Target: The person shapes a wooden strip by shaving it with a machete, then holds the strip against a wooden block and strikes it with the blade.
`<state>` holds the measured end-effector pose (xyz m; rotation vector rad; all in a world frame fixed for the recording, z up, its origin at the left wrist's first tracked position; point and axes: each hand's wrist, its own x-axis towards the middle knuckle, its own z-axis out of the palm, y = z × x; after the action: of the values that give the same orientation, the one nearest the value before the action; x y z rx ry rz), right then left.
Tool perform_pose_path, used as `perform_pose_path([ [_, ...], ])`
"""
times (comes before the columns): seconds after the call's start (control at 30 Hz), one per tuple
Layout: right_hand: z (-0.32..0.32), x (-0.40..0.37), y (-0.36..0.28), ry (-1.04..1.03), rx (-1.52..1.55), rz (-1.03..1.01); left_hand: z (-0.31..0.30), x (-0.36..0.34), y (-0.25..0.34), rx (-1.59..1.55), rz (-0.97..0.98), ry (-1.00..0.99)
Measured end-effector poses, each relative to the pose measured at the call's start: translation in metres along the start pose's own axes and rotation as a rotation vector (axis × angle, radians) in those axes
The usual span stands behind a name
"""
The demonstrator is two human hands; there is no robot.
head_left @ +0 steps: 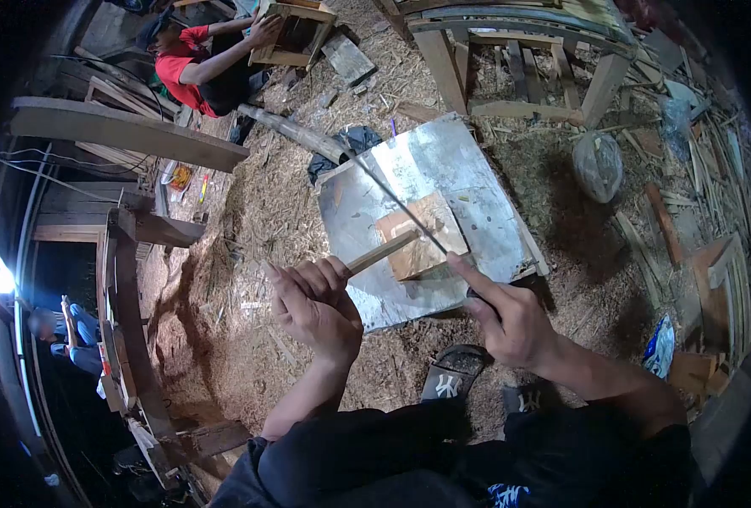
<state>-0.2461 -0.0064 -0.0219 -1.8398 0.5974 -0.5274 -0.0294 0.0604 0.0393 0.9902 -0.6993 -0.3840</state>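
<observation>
A narrow wooden stick slants up to the right from my left hand, whose fingers are wrapped round its lower end. My right hand is closed on a long thin metal tool, with the index finger stretched along it; its handle is mostly hidden in the palm. The tool crosses near the far end of the stick, and whether they touch I cannot tell. Below them a square wooden block rests on a worn, light-coloured board on the ground.
A person in a red shirt holds a wooden frame at the upper left. Another person is at the far left. A wooden bench frame stands at the upper right, near a plastic bag. Wood shavings cover the ground.
</observation>
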Motion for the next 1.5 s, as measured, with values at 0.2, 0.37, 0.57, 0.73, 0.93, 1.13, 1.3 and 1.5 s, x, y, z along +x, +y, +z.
perform_pose_path([
  [0.2, -0.004, -0.003, 0.001, -0.178, -0.055, 0.155, 0.003, -0.002, 0.003, 0.008, -0.018, 0.008],
  [0.37, 0.005, -0.002, 0.012, 0.108, -0.046, -0.178, 0.000, -0.001, 0.001, 0.025, 0.010, -0.021],
  [0.57, -0.005, -0.006, 0.008, -0.131, -0.102, 0.048, 0.006, -0.002, 0.004, 0.033, -0.020, 0.058],
  [0.73, 0.006, -0.006, 0.019, 0.189, -0.111, -0.346, -0.002, -0.001, 0.005, 0.009, -0.048, 0.051],
  [0.93, -0.011, -0.012, -0.001, -0.121, 0.058, 0.261, 0.003, -0.002, 0.005, -0.159, -0.065, -0.075],
  [1.13, -0.006, -0.016, 0.011, -0.026, 0.080, 0.098, -0.013, -0.004, -0.003, -0.147, 0.024, -0.300],
  [1.3, -0.003, -0.021, 0.016, -0.020, 0.138, 0.090, -0.019, -0.006, -0.005, -0.209, -0.067, -0.303],
  [1.5, 0.001, -0.012, 0.019, -0.004, 0.124, 0.022, -0.033, -0.010, -0.007, -0.174, -0.078, -0.365],
])
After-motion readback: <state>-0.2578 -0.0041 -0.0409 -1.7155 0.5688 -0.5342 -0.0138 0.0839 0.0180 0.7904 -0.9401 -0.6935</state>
